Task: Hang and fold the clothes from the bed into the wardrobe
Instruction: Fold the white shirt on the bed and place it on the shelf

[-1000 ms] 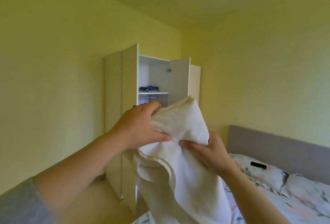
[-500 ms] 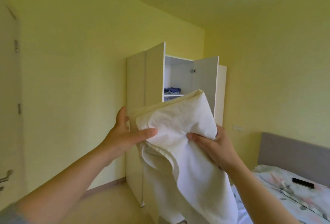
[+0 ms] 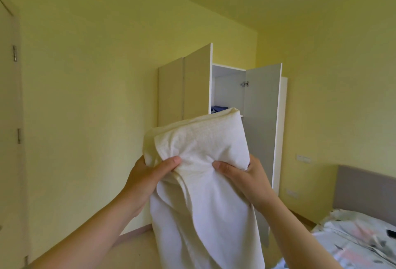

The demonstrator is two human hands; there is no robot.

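Observation:
I hold a white towel-like cloth [image 3: 201,146] up in front of me, its top folded over and the rest hanging down. My left hand [image 3: 147,174] grips its left side with the thumb on the front. My right hand [image 3: 242,174] grips the right side the same way. Behind the cloth stands the white wardrobe [image 3: 192,88] with both doors open. A blue folded garment [image 3: 217,109] lies on its upper shelf, partly hidden by the cloth.
The bed [image 3: 360,238] with floral bedding and a grey headboard [image 3: 364,191] is at the lower right. A room door [image 3: 8,118] is at the far left edge. Yellow walls surround; bare floor lies between me and the wardrobe.
The view has swung left, so the wardrobe sits more central and nearer. My left hand shifted from on top of the cloth to gripping its left edge; the fold looks flatter.

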